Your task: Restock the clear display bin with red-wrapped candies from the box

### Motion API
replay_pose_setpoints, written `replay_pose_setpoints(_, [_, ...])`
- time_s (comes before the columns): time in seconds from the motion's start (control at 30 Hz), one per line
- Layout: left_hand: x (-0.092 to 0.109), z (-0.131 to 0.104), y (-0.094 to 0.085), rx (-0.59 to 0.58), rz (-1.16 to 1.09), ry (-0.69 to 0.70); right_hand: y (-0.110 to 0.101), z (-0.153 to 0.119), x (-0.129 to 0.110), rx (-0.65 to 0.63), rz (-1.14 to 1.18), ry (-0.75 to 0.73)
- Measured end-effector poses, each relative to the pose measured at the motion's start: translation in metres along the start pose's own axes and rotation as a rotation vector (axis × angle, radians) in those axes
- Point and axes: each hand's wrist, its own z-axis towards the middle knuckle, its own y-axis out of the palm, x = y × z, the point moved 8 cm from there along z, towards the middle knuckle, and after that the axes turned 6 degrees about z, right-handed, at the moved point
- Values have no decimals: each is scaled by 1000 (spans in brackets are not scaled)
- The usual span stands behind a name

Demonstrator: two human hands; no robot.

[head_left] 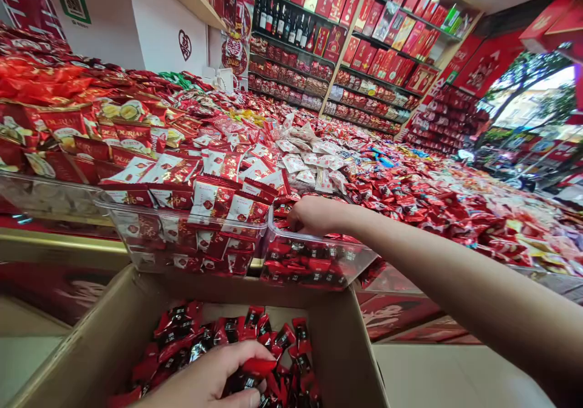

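My left hand [218, 371] is low in an open cardboard box [337, 341], thumb and fingers closed round red-and-black wrapped candies [248, 380]. More of the same candies [228, 329] lie loose over the box's bottom. Higher up, my right hand [314, 215] reaches into the top of a clear plastic bin [314, 238]. Its fingers curl down among the wrappers, and whatever they grip is hidden. Through the bin's front wall, red-and-black candies [310, 268] like those in the box show.
Left of that bin stands another clear bin [182, 217] full of white-and-red packets [214, 198]. Durian packets [132, 135] fill the far left. Heaps of wrapped sweets [423, 195] spread back and right. Shelves [328, 77] with bottles and red boxes line the back wall.
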Motion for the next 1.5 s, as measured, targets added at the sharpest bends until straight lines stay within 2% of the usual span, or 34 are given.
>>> replay_pose_setpoints(0.17, [-4, 0, 0, 39, 17, 28, -2, -5, 2, 62, 74, 17])
replay_pose_setpoints(0.27, [7, -2, -3, 53, 23, 92, -5, -10, 1, 72, 203, 43])
replay_pose_setpoints(0.37, [19, -4, -4, 56, 22, 153, -3, -10, -4, 23, 328, 27])
replay_pose_setpoints(0.43, [20, -4, -3, 44, 26, 157, -3, -8, -9, 6, 316, 3])
replay_pose_setpoints(0.57, [16, -1, -2, 33, 38, 165, -5, 1, -13, 56, 222, -21])
replay_pose_setpoints(0.73, [15, 1, -5, 40, 18, 181, -4, 5, -8, 89, 60, 59])
replay_pose_setpoints(0.93, [13, 5, -8, 79, -32, 195, -2, 4, 5, 89, 133, 83])
replay_pose_setpoints(1.0, [10, 7, -10, 93, -96, 193, -13, -4, 9, 153, 178, 89])
replay_pose_setpoints(1.07, [11, 8, -10, 81, -198, 214, -33, -24, 7, 329, 220, 121])
replay_pose_setpoints(1.13, [15, 6, -10, 47, -310, 236, -48, -52, -10, 502, 284, 145])
replay_pose_setpoints(1.17, [18, 5, -11, 38, -341, 247, -47, -65, -24, 538, 328, 135])
replay_pose_setpoints(1.23, [26, 0, -13, 57, -307, 289, -24, -81, -61, 436, 444, 63])
replay_pose_setpoints(1.33, [37, -6, -13, 158, -134, 367, 28, -91, -105, 328, 564, 15])
replay_pose_setpoints(1.43, [40, -7, 2, 115, -130, 394, 70, -90, -118, 302, 664, 37])
replay_pose_setpoints(1.5, [41, -8, 13, 19, -191, 405, 75, -93, -116, 319, 703, 21])
